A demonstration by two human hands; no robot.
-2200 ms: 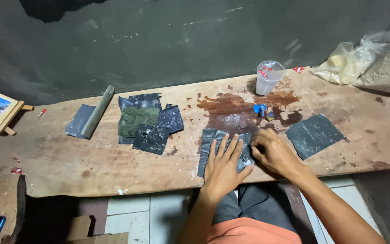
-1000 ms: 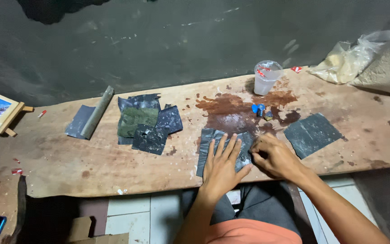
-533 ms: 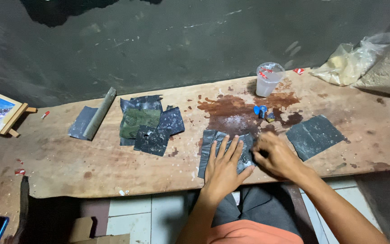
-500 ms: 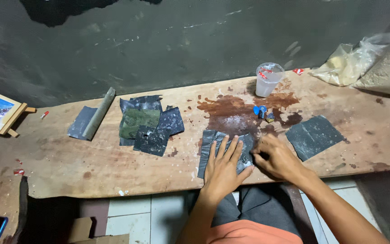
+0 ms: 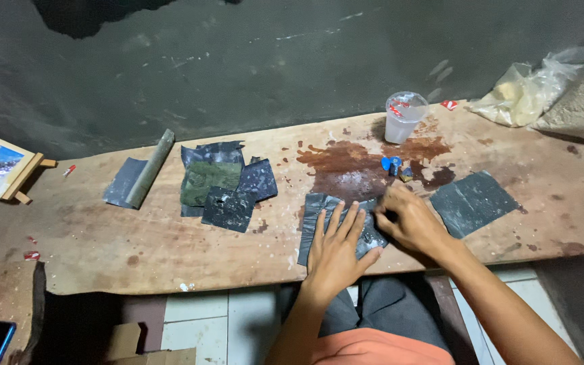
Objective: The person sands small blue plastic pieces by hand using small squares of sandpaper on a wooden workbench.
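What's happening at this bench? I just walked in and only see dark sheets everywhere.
A person sits at a wooden bench. Their left hand presses flat on a dark abrasive sheet, while the right hand works at its right edge, fingers curled. More dark sheets lie to the left, another sheet to the right, and a plastic cup stands behind a wet stain.

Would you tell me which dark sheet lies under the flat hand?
The sheet at the plank's front edge, under the left hand; the others lie untouched.
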